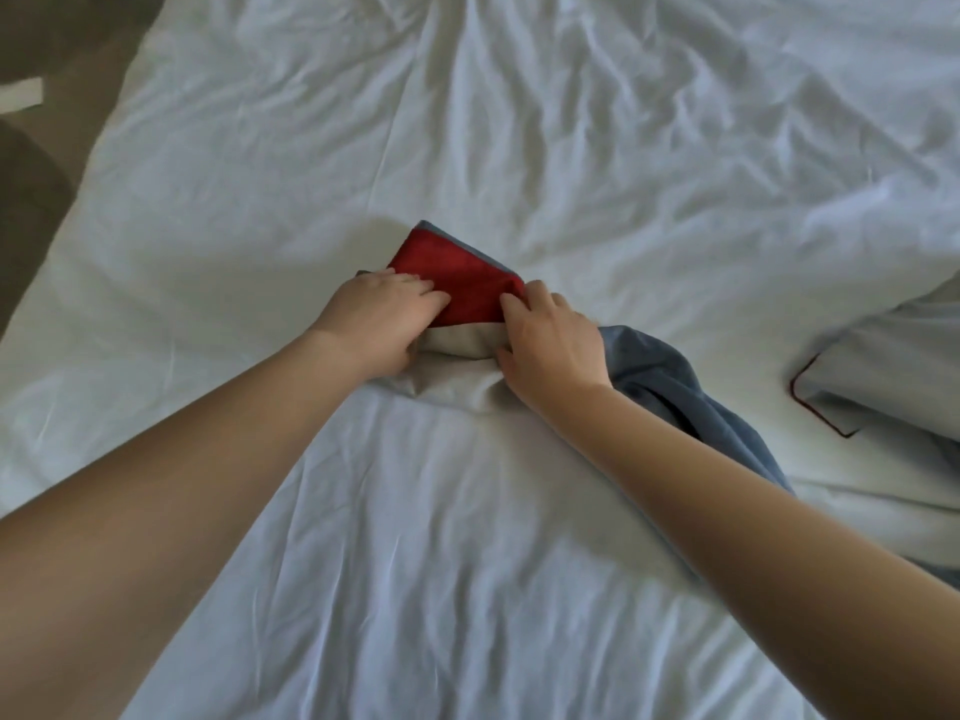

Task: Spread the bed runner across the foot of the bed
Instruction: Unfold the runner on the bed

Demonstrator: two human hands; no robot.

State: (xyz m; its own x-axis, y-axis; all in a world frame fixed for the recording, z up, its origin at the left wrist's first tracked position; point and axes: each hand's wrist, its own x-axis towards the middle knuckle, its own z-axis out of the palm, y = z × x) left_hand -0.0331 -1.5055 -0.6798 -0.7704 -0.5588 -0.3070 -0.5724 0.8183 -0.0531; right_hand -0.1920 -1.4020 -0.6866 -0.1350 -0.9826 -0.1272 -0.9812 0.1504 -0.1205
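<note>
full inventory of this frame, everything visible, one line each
bed runner: 1, red, blue and grey, bunched mid-bed, blue end trailing to the right
bedsheet: 1, white, wrinkled, covering the bed
pillow: 1, pale grey-white with dark red piping, on the bed at the right edge
floor: 1, brown, along the left edge
white strip: 1, white, on the floor upper left; cannot tell what it is
left hand: 1, grip on the bed runner's left side
right hand: 1, grip on the bed runner's right side
</note>
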